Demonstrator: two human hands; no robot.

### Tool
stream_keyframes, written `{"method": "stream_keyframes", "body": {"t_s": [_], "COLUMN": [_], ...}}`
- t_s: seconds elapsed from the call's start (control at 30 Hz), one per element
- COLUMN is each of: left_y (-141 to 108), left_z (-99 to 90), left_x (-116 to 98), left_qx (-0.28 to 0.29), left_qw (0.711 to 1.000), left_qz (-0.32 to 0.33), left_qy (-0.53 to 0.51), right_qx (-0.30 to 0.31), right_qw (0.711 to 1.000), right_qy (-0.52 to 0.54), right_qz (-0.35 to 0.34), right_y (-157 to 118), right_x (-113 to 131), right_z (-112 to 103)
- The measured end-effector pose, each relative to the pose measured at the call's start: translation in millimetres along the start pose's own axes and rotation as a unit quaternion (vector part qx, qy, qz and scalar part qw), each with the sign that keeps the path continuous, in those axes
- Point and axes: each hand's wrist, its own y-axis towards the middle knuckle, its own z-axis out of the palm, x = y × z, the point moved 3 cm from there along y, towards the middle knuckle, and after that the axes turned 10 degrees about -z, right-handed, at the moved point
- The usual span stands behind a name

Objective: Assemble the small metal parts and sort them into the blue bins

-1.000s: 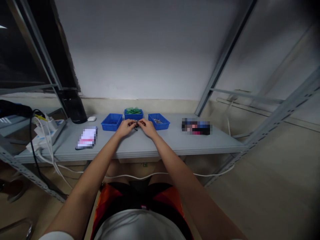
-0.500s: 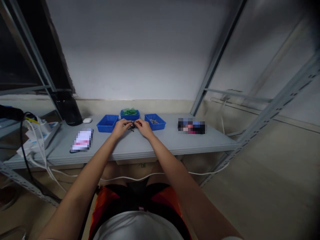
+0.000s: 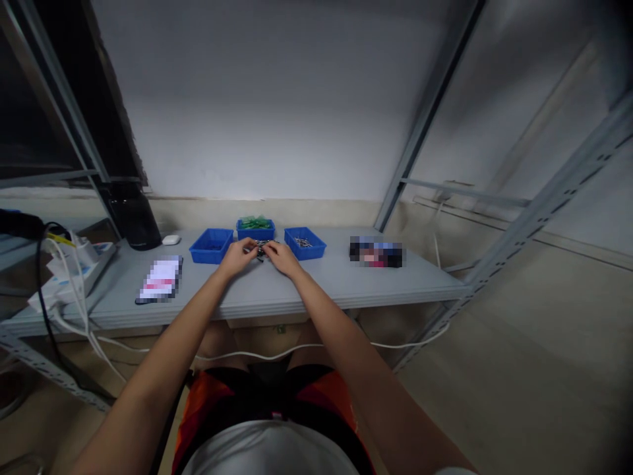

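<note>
My left hand (image 3: 239, 256) and my right hand (image 3: 281, 256) meet over the middle of the grey shelf, fingertips almost together. Between them lies a small cluster of dark and shiny metal pieces (image 3: 260, 252) that look like screws. Each hand has its fingers curled in a pinch; what they hold is too small to name. Beside the left hand stands a blue bin (image 3: 196, 254) with a few dark bits inside. A second blue bin (image 3: 256, 235), heaped with green pieces, sits behind the hands. By the right hand, another blue bin (image 3: 312, 253) holds silver screw-like parts.
A phone (image 3: 159, 280) and a white earbud case (image 3: 171, 240) lie left, near a black bottle (image 3: 133, 216). A white power strip (image 3: 74, 280) with cables is at the far left. A blurred dark item (image 3: 376, 253) rests on the right. A white cable (image 3: 277, 357) hangs below the shelf edge.
Both hands stay over the small metal pieces, with slight finger shifts; the right fingers sit a little lower. The whole view has moved slightly.
</note>
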Motion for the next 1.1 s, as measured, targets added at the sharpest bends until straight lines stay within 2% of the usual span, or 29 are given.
{"method": "stream_keyframes", "body": {"t_s": [0.1,0.37,0.8,1.1], "left_y": [0,0,0,1], "left_z": [3.3,6.1,2.8,4.2], "left_x": [1,3,-3,0], "left_qx": [0.038,0.055,0.054,0.060], "left_qw": [0.999,0.997,0.995,0.991], "left_qz": [0.021,0.032,0.045,0.059], "left_qy": [0.024,0.046,0.070,0.099], "right_qx": [0.001,0.026,0.041,0.050], "right_qw": [1.000,0.999,0.997,0.997], "right_qy": [0.000,-0.002,0.065,0.051], "right_qz": [-0.009,-0.018,0.008,0.023], "right_y": [-1,-1,-1,-1], "right_x": [2,-3,-9,-12], "right_z": [0,5,9,10]}}
